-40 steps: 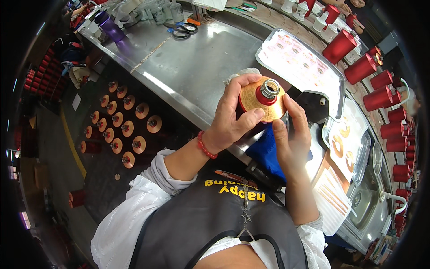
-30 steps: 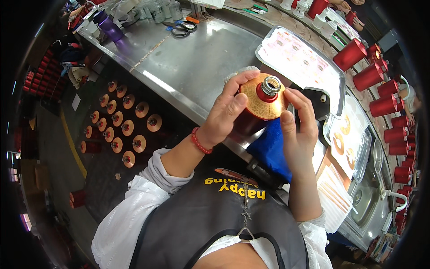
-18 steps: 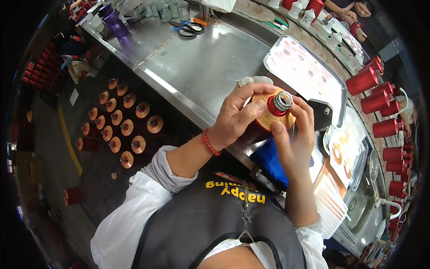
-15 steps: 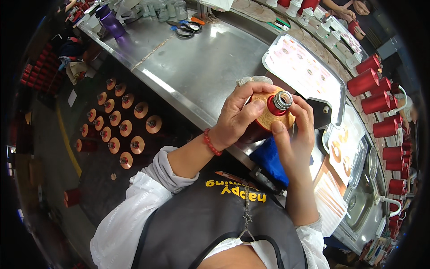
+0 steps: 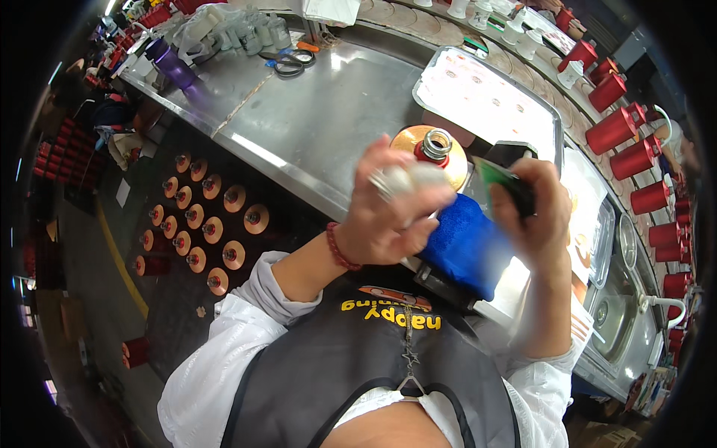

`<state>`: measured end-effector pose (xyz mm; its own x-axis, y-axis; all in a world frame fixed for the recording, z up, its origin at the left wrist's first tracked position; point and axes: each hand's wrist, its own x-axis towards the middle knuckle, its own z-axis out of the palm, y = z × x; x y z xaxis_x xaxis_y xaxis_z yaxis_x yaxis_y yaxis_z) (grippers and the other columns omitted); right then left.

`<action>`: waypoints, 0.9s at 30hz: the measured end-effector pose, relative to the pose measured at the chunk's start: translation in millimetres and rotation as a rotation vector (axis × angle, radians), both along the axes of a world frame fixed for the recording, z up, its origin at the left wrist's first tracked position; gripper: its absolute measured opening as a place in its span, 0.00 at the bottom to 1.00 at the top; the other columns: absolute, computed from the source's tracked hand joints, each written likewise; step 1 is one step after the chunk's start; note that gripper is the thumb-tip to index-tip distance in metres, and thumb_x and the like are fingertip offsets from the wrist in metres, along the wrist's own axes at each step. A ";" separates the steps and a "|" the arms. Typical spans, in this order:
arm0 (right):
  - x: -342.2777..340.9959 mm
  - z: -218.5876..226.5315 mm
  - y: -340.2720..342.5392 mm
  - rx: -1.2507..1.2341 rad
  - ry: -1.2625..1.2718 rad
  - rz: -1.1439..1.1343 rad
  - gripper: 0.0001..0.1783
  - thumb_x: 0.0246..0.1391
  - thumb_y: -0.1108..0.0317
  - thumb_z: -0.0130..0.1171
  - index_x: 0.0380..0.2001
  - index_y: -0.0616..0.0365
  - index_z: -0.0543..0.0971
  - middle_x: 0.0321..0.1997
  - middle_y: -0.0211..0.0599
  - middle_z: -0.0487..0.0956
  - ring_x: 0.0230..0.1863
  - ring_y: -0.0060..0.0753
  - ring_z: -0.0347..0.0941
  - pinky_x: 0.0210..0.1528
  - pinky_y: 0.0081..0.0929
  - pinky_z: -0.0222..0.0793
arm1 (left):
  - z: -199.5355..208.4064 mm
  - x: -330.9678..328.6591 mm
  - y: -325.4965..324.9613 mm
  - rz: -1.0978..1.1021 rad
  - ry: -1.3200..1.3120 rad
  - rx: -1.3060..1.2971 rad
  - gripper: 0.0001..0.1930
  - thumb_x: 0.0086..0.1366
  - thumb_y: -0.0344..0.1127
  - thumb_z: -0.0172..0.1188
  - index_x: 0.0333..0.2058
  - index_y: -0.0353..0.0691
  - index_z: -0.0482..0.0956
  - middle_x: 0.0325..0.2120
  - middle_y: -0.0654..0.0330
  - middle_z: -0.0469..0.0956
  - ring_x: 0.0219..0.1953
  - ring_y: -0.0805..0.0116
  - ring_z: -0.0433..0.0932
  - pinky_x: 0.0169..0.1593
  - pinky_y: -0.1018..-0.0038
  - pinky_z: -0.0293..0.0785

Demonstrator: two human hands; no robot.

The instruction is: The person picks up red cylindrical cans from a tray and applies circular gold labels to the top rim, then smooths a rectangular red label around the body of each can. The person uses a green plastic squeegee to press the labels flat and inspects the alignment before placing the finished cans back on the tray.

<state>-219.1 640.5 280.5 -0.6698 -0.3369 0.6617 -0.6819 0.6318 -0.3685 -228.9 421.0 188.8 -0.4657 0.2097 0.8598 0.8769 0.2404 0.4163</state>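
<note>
A red bottle with a gold shoulder and a clear glass neck stands at the worktable's edge, beyond my hands. My left hand is in front of it, blurred, its fingers apart and nothing visible in them. A white covering shows on one finger, and a red bead bracelet circles the wrist. To the bottle's right, my right hand grips a flat green-and-black scraper, partly smeared by motion. Between and below the hands lies a blue cloth.
A tray with a printed sheet lies beyond the bottle. Scissors, a purple bottle and glass jars stand far left. Red bottles line the curved conveyor at right; several gold-topped ones stand lower left. A sink is at right.
Both hands have let go of the bottle, which now stands on its own, slightly left of before. My right hand has moved right and taken hold of the scraper. My left hand has come nearer me.
</note>
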 end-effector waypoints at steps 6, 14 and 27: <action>-2.0 15.4 -26.2 0.440 0.255 0.284 0.10 0.41 0.68 0.63 0.32 0.49 0.77 0.32 0.27 0.73 0.35 0.32 0.71 0.45 0.35 0.63 | -10.4 -16.7 -8.5 -0.076 -0.293 -0.009 0.56 0.50 0.42 0.78 0.69 0.33 0.48 0.57 0.44 0.67 0.58 0.48 0.70 0.62 0.59 0.68; 4.5 -4.5 -22.4 0.142 0.102 0.359 0.11 0.46 0.64 0.68 0.34 0.54 0.80 0.31 0.28 0.77 0.33 0.33 0.72 0.43 0.33 0.65 | -10.2 -18.4 -13.6 -0.040 -0.323 -0.045 0.59 0.45 0.44 0.80 0.69 0.33 0.49 0.59 0.43 0.67 0.60 0.48 0.70 0.64 0.59 0.66; -41.4 -23.0 -16.1 -0.411 -0.573 -0.170 0.15 0.57 0.64 0.65 0.42 0.62 0.78 0.37 0.33 0.80 0.41 0.22 0.75 0.45 0.25 0.72 | -22.9 -22.7 -11.4 -0.224 -0.514 0.162 0.61 0.45 0.45 0.81 0.69 0.34 0.48 0.60 0.46 0.66 0.62 0.52 0.70 0.65 0.61 0.67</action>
